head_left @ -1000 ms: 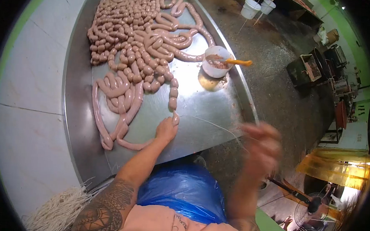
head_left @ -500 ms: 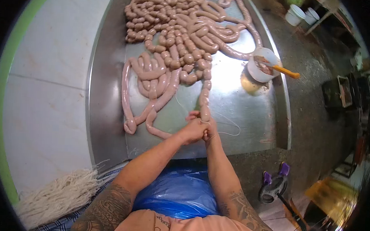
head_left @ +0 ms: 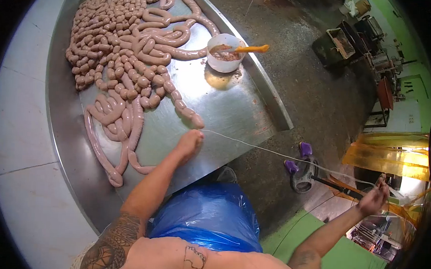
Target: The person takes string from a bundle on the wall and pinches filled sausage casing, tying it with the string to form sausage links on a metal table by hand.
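Note:
My left hand (head_left: 190,144) is closed on the end of the sausage chain, at the near part of the metal table (head_left: 212,100). Short linked sausages (head_left: 180,105) run from it back to a large pile (head_left: 109,38). A thin white string (head_left: 272,151) stretches taut from my left hand out to the right. Its other end is pinched in my right hand (head_left: 375,195), held far out past the table's edge. Long untied sausage (head_left: 136,126) lies coiled left of the chain.
A white bowl (head_left: 224,63) with meat and an orange-handled knife (head_left: 252,48) stands by the table's raised right rim. Beyond the table are a dark bin (head_left: 332,48) and a fan base with purple parts (head_left: 304,174). Blue plastic (head_left: 207,213) covers my lap.
My hands were together at the chain's end; my right hand has swung far right, drawing the string out straight. My left hand stays at the sausage end. The view has shifted right.

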A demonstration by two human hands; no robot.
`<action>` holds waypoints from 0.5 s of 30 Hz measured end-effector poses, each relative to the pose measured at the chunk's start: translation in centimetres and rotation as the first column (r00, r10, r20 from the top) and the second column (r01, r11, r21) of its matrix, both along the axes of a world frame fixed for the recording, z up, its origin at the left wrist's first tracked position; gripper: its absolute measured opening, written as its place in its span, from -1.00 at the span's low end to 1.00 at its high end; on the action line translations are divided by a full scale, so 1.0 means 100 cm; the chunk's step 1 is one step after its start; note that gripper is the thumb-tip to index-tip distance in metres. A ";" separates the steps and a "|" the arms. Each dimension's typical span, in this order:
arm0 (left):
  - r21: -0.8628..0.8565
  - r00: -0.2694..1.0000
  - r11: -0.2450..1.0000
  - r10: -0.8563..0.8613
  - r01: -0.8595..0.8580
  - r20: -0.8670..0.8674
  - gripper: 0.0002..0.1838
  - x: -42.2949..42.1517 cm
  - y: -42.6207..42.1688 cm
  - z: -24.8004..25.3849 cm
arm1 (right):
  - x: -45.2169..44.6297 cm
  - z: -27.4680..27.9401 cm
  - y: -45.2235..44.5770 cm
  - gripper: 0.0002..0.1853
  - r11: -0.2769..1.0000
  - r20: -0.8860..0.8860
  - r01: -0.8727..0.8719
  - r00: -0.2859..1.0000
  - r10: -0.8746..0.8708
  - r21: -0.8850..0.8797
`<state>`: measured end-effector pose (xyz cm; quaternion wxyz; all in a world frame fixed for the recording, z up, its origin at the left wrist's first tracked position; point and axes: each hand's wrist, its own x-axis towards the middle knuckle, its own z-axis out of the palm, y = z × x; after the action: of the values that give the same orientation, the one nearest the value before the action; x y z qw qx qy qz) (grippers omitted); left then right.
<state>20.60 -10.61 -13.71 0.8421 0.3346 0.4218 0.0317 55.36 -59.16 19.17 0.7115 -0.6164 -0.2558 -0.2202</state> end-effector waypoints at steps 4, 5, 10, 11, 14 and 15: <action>0.767 0.823 -0.329 0.064 0.551 -0.564 -0.58 -0.026 -0.030 0.031 | -0.160 -0.039 0.247 -0.74 0.649 -0.115 -0.679 0.716 0.688 -0.343; 0.757 0.817 -0.334 0.080 0.562 -0.571 -0.58 -0.027 -0.029 0.018 | -0.187 -0.059 0.293 -0.69 0.445 -0.209 -0.782 0.569 0.795 -0.437; 0.669 0.818 0.507 -0.144 0.544 -0.557 -0.63 -0.017 -0.043 0.018 | -0.218 -0.272 0.361 -0.68 0.382 -0.727 -0.916 0.345 0.594 -0.123; 0.665 0.819 0.531 -0.100 0.524 -0.565 -0.63 -0.018 -0.044 0.024 | -0.212 -0.307 0.354 -0.62 0.385 -0.866 -0.919 0.255 0.431 -0.080; 0.791 0.949 0.565 0.043 0.234 -0.312 -0.68 -0.018 -0.047 0.029 | -0.239 -0.344 0.389 -0.56 0.458 -0.802 -0.670 -0.390 0.453 0.585; 0.836 0.967 0.514 0.047 0.193 -0.251 -0.69 -0.016 -0.046 0.028 | -0.251 -0.344 0.399 -0.56 0.435 -0.791 -0.671 -0.419 0.446 0.600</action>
<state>18.99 -15.21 -10.88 0.5110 0.7237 0.4361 0.1581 30.26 -19.24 -15.25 0.6101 -0.3997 -0.0096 0.6840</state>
